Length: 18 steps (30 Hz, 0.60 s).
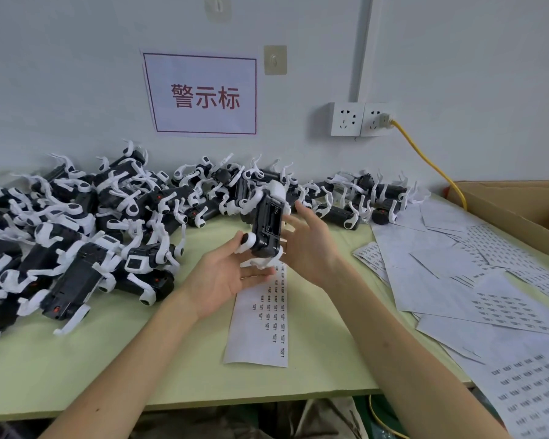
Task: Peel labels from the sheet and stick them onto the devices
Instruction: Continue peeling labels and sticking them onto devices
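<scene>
While the device [267, 226] hangs above the table [140, 359], belly out, left hand [222, 277] only cradles its lower end on loose fingers and right hand [311, 245] props it with fingers spread. Could slip onto the label sheet [263, 318] below. Can't tell if a fingertip carries a label.

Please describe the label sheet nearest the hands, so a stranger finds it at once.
On the green table, centre front, one label strip lies alone under the held device. Unlike the wide sheets piled at right, it is long and narrow.
</scene>
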Each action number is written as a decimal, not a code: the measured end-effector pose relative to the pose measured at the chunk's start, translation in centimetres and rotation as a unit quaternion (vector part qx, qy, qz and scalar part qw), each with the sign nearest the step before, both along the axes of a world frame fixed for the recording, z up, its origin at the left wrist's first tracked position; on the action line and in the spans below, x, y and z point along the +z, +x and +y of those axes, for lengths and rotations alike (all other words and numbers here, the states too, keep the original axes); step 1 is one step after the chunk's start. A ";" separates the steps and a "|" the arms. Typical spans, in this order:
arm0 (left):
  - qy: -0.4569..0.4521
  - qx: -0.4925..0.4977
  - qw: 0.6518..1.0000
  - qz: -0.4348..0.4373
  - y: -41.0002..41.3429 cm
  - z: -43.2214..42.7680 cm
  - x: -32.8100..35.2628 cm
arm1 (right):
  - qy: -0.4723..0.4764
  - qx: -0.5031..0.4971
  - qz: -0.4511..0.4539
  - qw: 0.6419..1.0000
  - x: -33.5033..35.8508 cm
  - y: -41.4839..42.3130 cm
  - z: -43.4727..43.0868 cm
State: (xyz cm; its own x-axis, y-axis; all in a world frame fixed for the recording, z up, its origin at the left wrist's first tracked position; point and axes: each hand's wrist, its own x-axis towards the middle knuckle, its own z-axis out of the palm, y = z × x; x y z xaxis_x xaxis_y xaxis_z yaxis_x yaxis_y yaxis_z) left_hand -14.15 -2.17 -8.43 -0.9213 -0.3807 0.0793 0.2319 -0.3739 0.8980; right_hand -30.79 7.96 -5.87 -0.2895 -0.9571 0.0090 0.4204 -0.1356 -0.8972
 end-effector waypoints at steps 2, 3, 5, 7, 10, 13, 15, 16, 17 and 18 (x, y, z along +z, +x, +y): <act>-0.019 0.054 0.998 -0.013 -0.1 0.0 -0.1 | -0.017 0.006 0.037 0.999 0.1 0.4 -0.1; -0.038 0.076 0.996 -0.023 -0.2 0.0 -0.2 | -0.021 0.006 0.067 0.998 0.0 0.6 -0.2; -0.068 0.088 0.993 -0.034 -0.2 0.0 -0.3 | -0.023 0.000 0.117 0.993 -0.1 0.9 -0.4; -0.054 0.054 0.997 -0.027 0.0 0.2 -0.1 | -0.026 -0.005 0.122 0.992 -0.1 1.1 -0.5; -0.018 0.044 0.998 -0.029 0.2 0.2 0.3 | -0.035 -0.026 0.082 0.996 -0.3 0.6 -0.5; -0.052 0.097 0.993 -0.048 0.0 0.0 0.1 | -0.026 -0.047 0.060 0.997 -0.3 0.5 -0.6; -0.062 0.128 0.988 -0.057 -0.1 -0.1 0.0 | -0.014 -0.052 0.038 0.998 -0.3 0.6 -0.7; -0.060 0.136 0.987 -0.058 -0.1 -0.1 0.0 | -0.012 -0.049 0.023 0.998 -0.3 0.6 -0.7; -0.055 0.138 0.987 -0.054 -0.1 -0.1 0.1 | -0.011 -0.045 0.014 0.999 -0.3 0.7 -0.7; -0.048 0.136 0.988 -0.047 0.0 0.0 0.2 | -0.009 -0.042 0.010 0.999 -0.3 0.7 -0.7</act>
State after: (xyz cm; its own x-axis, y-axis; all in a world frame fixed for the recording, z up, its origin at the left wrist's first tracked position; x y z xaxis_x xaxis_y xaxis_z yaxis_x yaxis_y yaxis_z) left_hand -14.18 -2.20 -8.23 -0.7910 -0.6100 0.0463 0.2256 -0.2204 0.9490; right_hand -30.05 7.24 -6.19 -0.3675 -0.9295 0.0320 0.3899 -0.1852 -0.9020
